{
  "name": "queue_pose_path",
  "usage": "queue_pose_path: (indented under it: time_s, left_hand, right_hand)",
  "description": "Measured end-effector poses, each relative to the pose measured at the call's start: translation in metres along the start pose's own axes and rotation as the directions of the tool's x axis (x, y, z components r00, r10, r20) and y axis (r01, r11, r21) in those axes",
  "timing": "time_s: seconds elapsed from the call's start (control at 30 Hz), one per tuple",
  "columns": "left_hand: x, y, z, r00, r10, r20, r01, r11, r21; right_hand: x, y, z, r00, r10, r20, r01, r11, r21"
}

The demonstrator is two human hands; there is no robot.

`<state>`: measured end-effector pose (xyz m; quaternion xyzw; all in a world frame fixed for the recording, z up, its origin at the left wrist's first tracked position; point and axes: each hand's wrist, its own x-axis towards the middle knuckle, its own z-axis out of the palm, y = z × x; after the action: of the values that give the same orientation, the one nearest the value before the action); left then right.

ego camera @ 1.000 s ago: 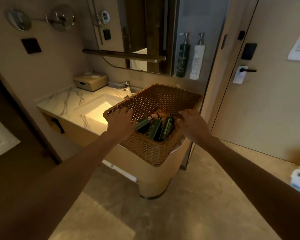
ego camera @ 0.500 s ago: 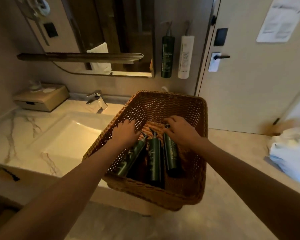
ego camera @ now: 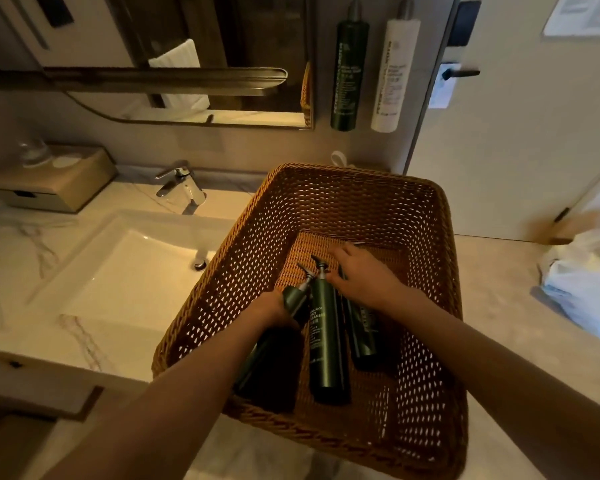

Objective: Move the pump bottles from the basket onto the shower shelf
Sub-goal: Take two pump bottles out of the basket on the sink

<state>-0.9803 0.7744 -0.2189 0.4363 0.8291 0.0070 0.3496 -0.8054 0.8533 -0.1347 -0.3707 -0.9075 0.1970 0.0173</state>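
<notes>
Both hands are down in the basket (ego camera: 326, 202), which sits at the right end of the table (ego camera: 84, 341) beside the sink (ego camera: 129, 271); this looks like the pick-up step, with nothing yet lifted. Three dark pump bottles lie side by side on the basket floor. The left hand (ego camera: 269, 308) wraps the left bottle (ego camera: 293, 297) near its shoulder. The middle bottle (ego camera: 326, 334) lies free. The right hand (ego camera: 364, 275) lies over the top of the right bottle (ego camera: 362, 334); whether it grips, I cannot tell. Next, probably, firm holds and a clean lift over the rim. The shower shelf is not in view.
</notes>
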Motion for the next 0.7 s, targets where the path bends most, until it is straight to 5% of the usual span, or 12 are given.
queue_pose_path:
  time_s: [0.23,0.43,0.6,0.7]
  left_hand:
    - [-0.008,0.005,-0.020,0.969,0.078,-0.236,-0.109,0.986,-0.122]
    - [-0.053,0.007,-0.047,0.833,0.247,-0.495,-0.398,0.889,-0.225]
    - [-0.081,0.001,-0.057,0.744,0.257,-0.617,-0.518,0.804,-0.290]
    - [-0.089,-0.003,-0.059,0.733,0.243,-0.635,-0.550,0.761,-0.344]
  right_hand:
    - [0.010,0.007,0.002,0.999,0.050,-0.004,-0.049,0.995,0.082]
    - [0.017,-0.002,0.019,0.985,0.142,0.096,-0.157,0.972,0.174]
    - [0.028,-0.021,0.054,0.930,0.254,0.264,-0.292,0.949,0.115]
    - [0.028,-0.024,0.077,0.856,0.450,0.255,-0.492,0.859,0.138]
